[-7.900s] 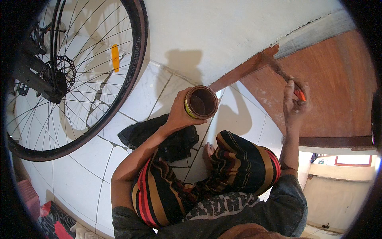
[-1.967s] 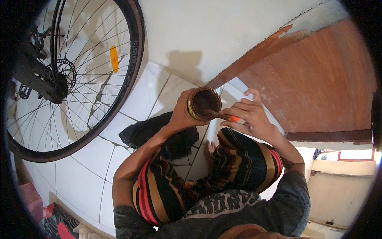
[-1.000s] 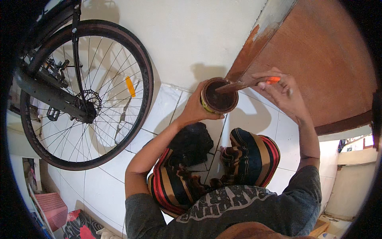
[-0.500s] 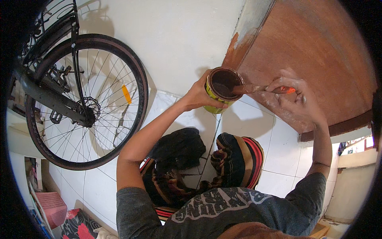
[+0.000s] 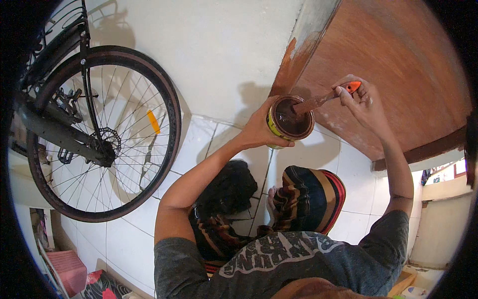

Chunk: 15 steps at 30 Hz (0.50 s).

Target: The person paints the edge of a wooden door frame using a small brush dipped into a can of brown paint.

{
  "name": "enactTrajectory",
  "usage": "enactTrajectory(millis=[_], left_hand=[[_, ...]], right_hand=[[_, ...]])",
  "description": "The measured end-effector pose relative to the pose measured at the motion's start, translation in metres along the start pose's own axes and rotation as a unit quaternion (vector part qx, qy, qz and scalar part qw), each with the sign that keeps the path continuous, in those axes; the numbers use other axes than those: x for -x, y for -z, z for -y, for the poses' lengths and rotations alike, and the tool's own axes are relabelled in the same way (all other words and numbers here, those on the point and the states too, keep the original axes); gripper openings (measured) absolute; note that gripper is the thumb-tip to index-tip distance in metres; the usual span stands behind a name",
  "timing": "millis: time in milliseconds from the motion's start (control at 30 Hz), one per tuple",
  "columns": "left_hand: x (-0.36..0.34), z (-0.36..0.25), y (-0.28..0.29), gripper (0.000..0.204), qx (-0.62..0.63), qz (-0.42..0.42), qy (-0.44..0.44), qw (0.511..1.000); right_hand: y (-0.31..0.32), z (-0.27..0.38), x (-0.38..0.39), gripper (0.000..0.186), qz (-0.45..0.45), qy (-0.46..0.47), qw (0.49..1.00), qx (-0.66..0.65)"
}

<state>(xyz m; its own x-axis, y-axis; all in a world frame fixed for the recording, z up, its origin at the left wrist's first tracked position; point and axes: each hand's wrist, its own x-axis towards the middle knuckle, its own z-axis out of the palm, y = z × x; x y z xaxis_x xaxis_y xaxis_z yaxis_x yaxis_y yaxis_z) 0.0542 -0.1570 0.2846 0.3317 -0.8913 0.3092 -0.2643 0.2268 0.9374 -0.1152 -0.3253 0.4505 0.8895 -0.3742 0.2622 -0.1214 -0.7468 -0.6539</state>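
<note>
Brown paint fills the can (image 5: pixel 290 119) (left hand (image 5: pixel 259 130) grips it); right hand (image 5: pixel 361 102) grips brush (image 5: pixel 323 98).

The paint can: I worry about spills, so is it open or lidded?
Open. The paint can in the left hand has no lid, shows brown paint, and the right hand's brush dips in.

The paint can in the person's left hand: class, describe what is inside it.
Inside the paint can, held by the left hand, lies dark brown paint. The paintbrush, held by the right hand, dips into it. The bristles are coated, and the can's depth is hidden.
</note>
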Motion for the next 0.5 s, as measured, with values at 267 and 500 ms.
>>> enactTrajectory(millis=[267,500], left_hand=[[0.001,0.001,-0.003,0.107,-0.027,-0.048,-0.014,0.998],[0.002,0.002,0.004,0.113,-0.007,-0.036,0.025,0.999]], right_hand=[[0.003,0.021,0.01,0.012,-0.039,0.042,0.992,0.112],[0.003,0.04,0.02,0.014,-0.002,0.153,0.971,0.185]])
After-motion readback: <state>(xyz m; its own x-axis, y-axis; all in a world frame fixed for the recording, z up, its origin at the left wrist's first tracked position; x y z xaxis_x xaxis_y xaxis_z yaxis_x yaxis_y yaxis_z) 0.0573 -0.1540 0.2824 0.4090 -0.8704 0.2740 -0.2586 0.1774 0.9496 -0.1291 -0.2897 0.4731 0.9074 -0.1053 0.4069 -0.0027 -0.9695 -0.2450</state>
